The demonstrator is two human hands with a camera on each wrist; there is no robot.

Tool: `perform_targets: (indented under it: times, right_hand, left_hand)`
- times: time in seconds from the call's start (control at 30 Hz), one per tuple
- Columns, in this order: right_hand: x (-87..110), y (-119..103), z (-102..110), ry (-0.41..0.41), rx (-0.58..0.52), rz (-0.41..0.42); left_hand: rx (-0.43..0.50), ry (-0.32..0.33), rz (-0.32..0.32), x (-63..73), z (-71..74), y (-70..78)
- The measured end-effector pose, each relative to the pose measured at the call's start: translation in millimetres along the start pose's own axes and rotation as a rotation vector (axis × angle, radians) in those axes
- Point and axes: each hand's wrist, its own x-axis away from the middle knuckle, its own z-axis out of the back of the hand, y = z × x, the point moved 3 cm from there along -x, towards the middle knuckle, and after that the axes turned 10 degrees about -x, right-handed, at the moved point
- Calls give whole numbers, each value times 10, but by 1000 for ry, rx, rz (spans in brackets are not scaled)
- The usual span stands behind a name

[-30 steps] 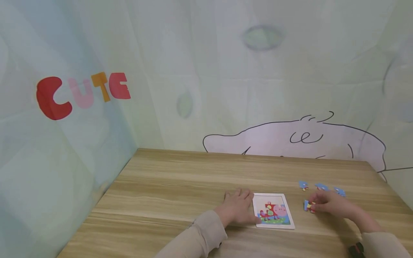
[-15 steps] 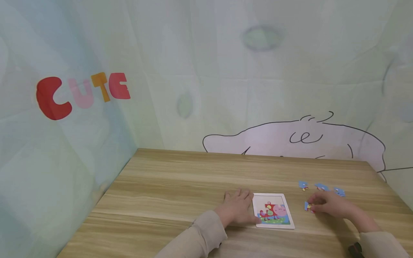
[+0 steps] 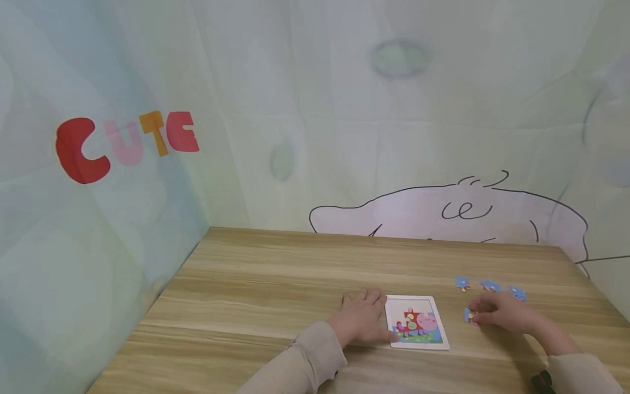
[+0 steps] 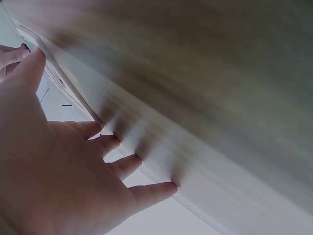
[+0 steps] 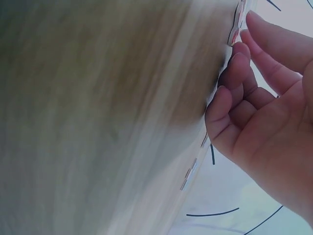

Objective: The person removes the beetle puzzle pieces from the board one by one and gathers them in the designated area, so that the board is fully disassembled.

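In the head view, a white-framed puzzle tray (image 3: 445, 332) holds a partly assembled picture of a pink pig in red, with bare backing along its top and left. My left hand (image 3: 363, 318) lies spread beside it, thumb on the frame's lower left edge; in the left wrist view its straight fingertips (image 4: 164, 190) meet the tabletop. My right hand (image 3: 509, 313) pinches a blue, yellow and red puzzle piece (image 3: 468, 316) between thumb and index finger, low at the table to the tray's right. Its other fingers curl under, seen in the right wrist view, and partly cover the piece.
Three loose blue puzzle pieces lie in a row behind my right hand: a left piece (image 3: 462, 283), a middle piece (image 3: 490, 285) and a right piece (image 3: 518, 294). The wooden table (image 3: 275, 273) meets a printed cloth backdrop (image 3: 275, 109) at its back and left.
My right fingers have shifted slightly to the left over the puzzle piece, covering more of it. The left hand and the tray have stayed in place.
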Motion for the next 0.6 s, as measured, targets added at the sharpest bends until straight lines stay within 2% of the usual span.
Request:
perform_targets:
  times: [0.13,0.33,0.5,0.6]
  right_hand:
    - [-1,-28,-3,-9,-32,1]
    - [-11,-99,-5,-33,-75,60]
    - [-32,-210,-27,-16,-27,100]
    - [-46,-294,-52,0,12,97]
  left_hand:
    - [8,-6,-2,0,-9,-2]
    - [13,-2,-3,-8,-26,-12]
    - [3,2,-2,-21,-43,-19]
    - [-5,1,-2,-19,-45,-13]
